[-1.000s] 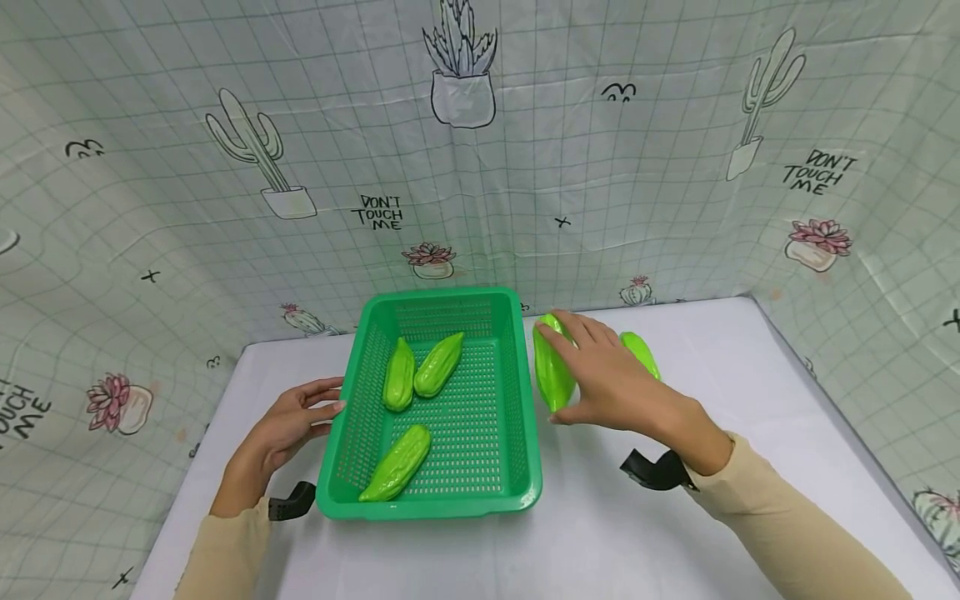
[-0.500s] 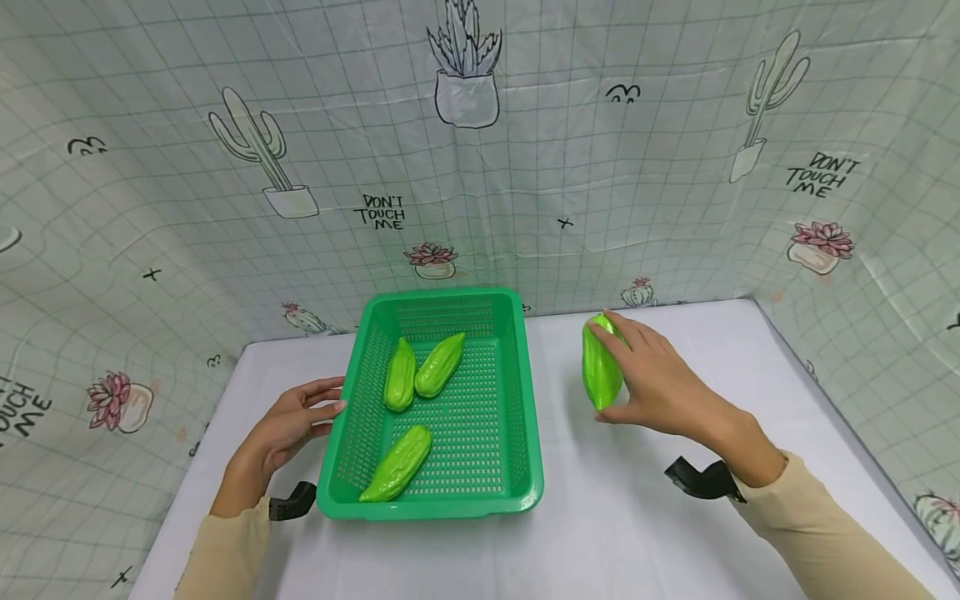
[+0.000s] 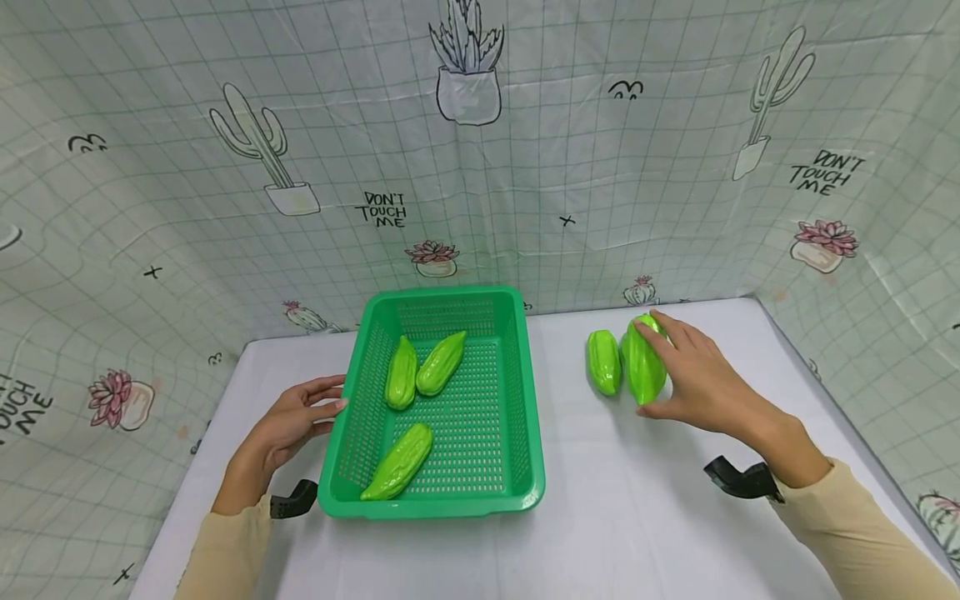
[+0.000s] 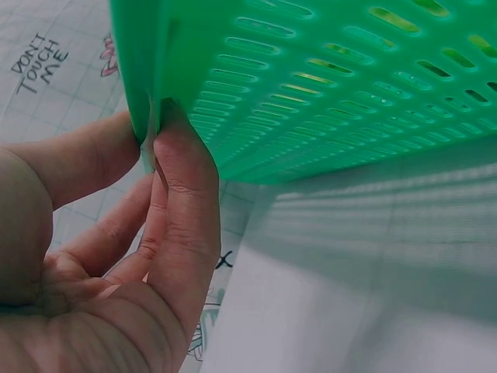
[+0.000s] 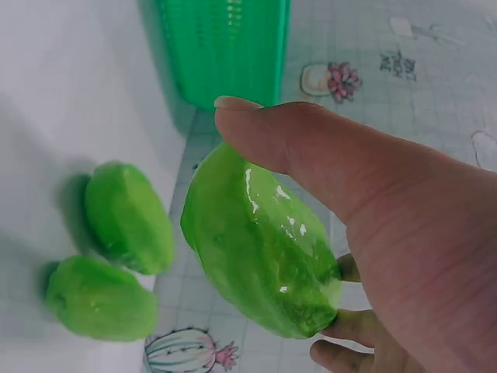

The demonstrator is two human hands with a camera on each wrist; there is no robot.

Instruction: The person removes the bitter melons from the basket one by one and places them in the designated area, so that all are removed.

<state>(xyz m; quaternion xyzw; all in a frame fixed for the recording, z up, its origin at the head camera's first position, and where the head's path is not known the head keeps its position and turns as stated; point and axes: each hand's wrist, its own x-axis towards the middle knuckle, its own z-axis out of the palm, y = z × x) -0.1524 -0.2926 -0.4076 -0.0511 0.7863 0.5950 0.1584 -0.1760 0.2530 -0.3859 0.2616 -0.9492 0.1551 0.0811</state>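
Observation:
My right hand [image 3: 701, 375] holds a light green, ridged bitter gourd [image 3: 643, 360] between thumb and fingers, right of the basket. In the right wrist view this gourd [image 5: 256, 241] is raised off the white table, thumb at one end and fingertips at the other. Two more gourds lie close together there, an upper one [image 5: 128, 217] and a lower one [image 5: 101, 299]; the head view shows just one of them [image 3: 603, 362]. My left hand [image 3: 288, 425] pinches the left rim of a green plastic basket [image 4: 140, 70] between thumb and finger.
Inside the basket [image 3: 480, 492] lie three bitter gourds: two near its far left [image 3: 401, 373] [image 3: 441, 363] and one at its near left [image 3: 397, 462]. Behind the table [image 3: 585, 533] hangs a printed grid cloth [image 3: 525, 167], which also covers both sides.
My right hand has moved right, away from the basket, with the gourd still held. A gourd hidden behind it half a second ago now shows to its left. The left hand stays put.

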